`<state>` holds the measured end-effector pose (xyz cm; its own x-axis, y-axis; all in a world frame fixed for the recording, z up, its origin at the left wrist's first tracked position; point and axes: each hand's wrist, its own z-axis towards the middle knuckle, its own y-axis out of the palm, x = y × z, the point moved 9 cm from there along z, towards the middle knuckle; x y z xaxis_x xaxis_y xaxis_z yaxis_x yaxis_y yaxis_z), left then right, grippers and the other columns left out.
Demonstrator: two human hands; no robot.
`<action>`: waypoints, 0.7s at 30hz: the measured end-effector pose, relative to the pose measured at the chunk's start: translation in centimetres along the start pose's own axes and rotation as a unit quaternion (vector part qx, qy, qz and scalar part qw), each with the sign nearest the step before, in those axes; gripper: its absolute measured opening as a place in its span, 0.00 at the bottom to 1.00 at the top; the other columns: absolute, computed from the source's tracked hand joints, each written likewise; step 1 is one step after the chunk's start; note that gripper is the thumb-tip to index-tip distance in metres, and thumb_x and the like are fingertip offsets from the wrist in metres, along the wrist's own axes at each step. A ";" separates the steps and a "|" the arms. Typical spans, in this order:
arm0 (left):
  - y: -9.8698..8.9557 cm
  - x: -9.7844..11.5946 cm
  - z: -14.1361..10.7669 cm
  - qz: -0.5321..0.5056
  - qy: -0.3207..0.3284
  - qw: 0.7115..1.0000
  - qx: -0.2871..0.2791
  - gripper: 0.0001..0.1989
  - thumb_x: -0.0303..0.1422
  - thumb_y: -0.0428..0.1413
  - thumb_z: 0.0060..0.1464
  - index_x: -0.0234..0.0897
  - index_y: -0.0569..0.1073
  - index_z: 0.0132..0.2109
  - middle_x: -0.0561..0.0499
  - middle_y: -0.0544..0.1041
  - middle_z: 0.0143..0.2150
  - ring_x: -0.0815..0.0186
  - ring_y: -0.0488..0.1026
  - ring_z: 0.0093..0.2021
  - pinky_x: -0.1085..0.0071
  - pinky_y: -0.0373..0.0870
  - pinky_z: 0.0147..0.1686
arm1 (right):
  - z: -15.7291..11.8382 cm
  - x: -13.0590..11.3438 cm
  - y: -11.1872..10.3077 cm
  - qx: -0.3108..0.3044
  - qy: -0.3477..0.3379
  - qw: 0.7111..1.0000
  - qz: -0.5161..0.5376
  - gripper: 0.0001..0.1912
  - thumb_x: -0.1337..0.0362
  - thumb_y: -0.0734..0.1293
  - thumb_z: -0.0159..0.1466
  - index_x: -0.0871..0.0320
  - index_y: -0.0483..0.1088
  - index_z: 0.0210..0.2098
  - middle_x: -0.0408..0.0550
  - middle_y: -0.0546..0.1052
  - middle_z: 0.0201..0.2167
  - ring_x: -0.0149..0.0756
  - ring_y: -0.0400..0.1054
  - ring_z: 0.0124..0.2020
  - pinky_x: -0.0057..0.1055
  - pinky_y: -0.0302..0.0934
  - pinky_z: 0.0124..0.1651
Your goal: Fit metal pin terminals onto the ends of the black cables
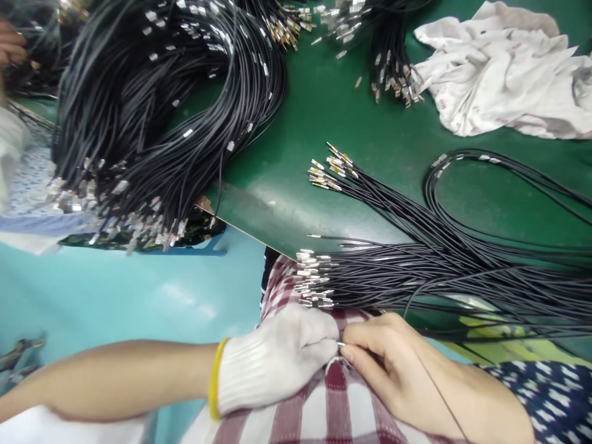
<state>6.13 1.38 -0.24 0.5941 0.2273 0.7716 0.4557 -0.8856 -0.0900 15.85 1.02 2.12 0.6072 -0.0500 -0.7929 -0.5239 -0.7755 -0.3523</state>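
At far left, another person's hand [10,43] shows at the upper edge beside a patterned sleeve [25,179], next to a large coil of black cables [152,105] whose metal-tipped ends hang over the edge of the green tabletop [296,123]; below the coil lies a pale blue floor [129,296]. Low in the picture, the left hand [272,361], in a white knit glove with a yellow cuff, reaches across from the left, its grip closed, fingertips pinched on a small metal tip [341,346] over a red-and-white checked cloth [333,401]. The bare right hand [393,361] meets it from the right, thumb and forefinger pinched shut on the same tip, with a thin black wire [441,394] trailing back over the wrist. Just above both hands, a bundle of black wires [439,271] lies across the near edge of the tabletop, its silver ends fanned out toward the left just over the checked cloth. A second fan of gold-tipped ends [330,169] sits further up. At upper right, a crumpled white cloth [499,68] rests on the tabletop, and a dark blue patterned sleeve [550,394] fills the lower right corner
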 end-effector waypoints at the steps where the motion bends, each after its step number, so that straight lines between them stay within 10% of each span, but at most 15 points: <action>1: 0.0 0.0 0.0 0.004 -0.001 1.000 0.004 0.14 0.30 0.48 0.62 0.36 0.58 0.27 0.58 0.59 0.25 0.72 0.57 0.27 0.72 0.53 0.28 | 0.0 0.0 0.0 0.001 0.005 1.000 -0.001 0.18 0.61 0.56 0.72 0.56 0.61 0.25 0.44 0.68 0.24 0.35 0.65 0.29 0.29 0.57 0.34; 8: -0.3 -0.2 -0.3 0.024 -0.003 0.999 0.021 0.14 0.32 0.48 0.63 0.36 0.60 0.28 0.57 0.62 0.27 0.71 0.58 0.29 0.71 0.54 0.31 | 0.6 0.1 0.2 -0.015 0.013 1.000 0.013 0.17 0.62 0.57 0.72 0.56 0.64 0.27 0.43 0.67 0.24 0.35 0.64 0.30 0.30 0.57 0.35; 21: -4.1 -0.9 1.4 -0.294 -0.011 0.953 0.069 0.14 0.39 0.53 0.62 0.33 0.71 0.33 0.56 0.66 0.25 0.74 0.57 0.24 0.77 0.53 0.23 | 3.7 1.0 -2.3 -0.006 -0.067 0.952 0.300 0.25 0.48 0.57 0.73 0.61 0.70 0.31 0.39 0.66 0.20 0.26 0.56 0.21 0.24 0.52 0.26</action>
<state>4.65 5.33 -1.48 0.2221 0.6772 0.7015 0.7957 -0.5417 0.2710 15.41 5.04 0.32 0.1190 -0.4051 -0.9065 -0.7446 -0.6404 0.1884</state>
